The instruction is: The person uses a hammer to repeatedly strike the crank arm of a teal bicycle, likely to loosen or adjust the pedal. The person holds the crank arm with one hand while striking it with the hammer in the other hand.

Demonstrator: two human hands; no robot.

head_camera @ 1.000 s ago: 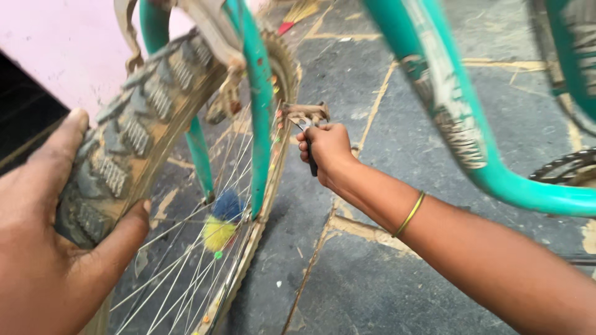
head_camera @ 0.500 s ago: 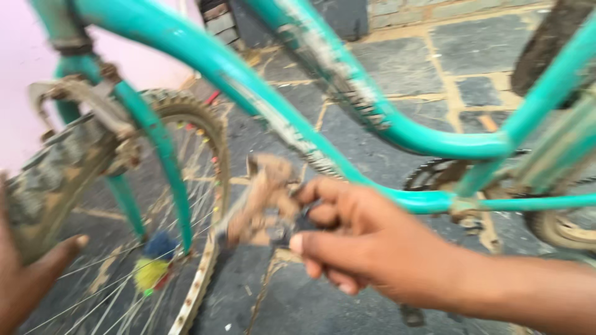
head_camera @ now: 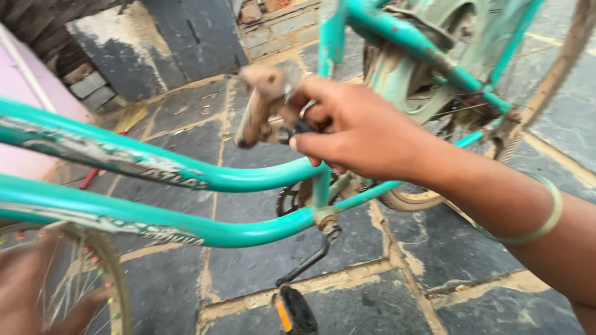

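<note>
Centre frame, the right hand (head_camera: 366, 133) pinches a rusty brake caliper (head_camera: 264, 105) between its fingers, above the teal bicycle frame (head_camera: 248, 180). The blurred left hand (head_camera: 28, 298), lower left, touches the wheel (head_camera: 105, 273); finger state unclear. A firm, steady grip seems wise.

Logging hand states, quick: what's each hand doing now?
Left hand: blurred by the wheel, cannot tell.
Right hand: closed on a rusty brake part.

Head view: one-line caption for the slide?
Right hand holds a dirty metal part above the teal bicycle frame; blurred left hand rests by the spoked wheel.
</note>
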